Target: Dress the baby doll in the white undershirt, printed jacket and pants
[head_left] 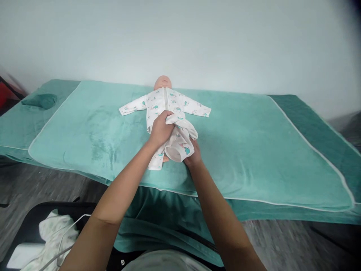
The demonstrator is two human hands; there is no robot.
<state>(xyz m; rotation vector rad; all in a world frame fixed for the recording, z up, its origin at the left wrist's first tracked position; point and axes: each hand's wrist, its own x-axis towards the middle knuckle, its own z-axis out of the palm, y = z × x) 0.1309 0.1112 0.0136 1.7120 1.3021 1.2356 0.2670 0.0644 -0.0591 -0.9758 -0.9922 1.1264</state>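
A baby doll [163, 82] lies on its back, head toward the wall, wearing a white long-sleeved baby jacket [155, 106] with green prints and both sleeves spread out. Over its lower body, matching baby trousers [183, 137] are bunched up, with one round leg opening facing me. My left hand [162, 130] is closed on the upper edge of the trousers. At their right side my right hand [194, 153] grips the bunched cloth, its fingers mostly hidden behind it. The other trouser leg [155, 162] lies flat, and a bit of the doll's foot [165, 159] shows beside it.
The doll rests on a padded table with a green plush cover [254, 150] against a white wall [180, 41]. A face hole [41, 101] is at the left end. Below left, a black chair [31, 218] holds crumpled printed cloth [58, 229], a white object [25, 256] and a cable.
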